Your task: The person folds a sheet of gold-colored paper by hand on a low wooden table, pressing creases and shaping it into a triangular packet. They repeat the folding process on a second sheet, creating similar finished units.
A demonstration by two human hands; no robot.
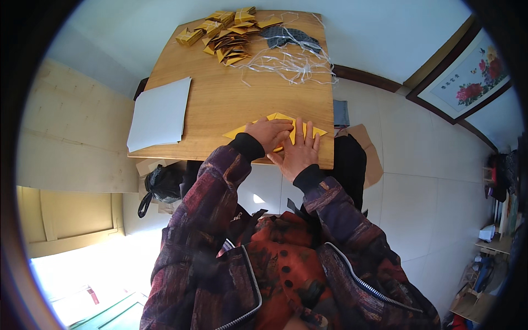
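While both hands press flat, the left hand point(268, 133) and right hand point(298, 151) pin a yellow paper point(242, 131) at the wooden table's point(220, 99) near edge, gripping nothing. Folded yellow pieces point(225, 33), tangled string point(291, 63) and a white sheet point(159, 113) lie beyond.

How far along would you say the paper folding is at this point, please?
Done: a pile of folded yellow pieces lies at the table's far end, beside loose white string. In hand: the left hand and right hand press flat on a yellow sheet at the near edge. Left: a stack of pale sheets looks unfolded.
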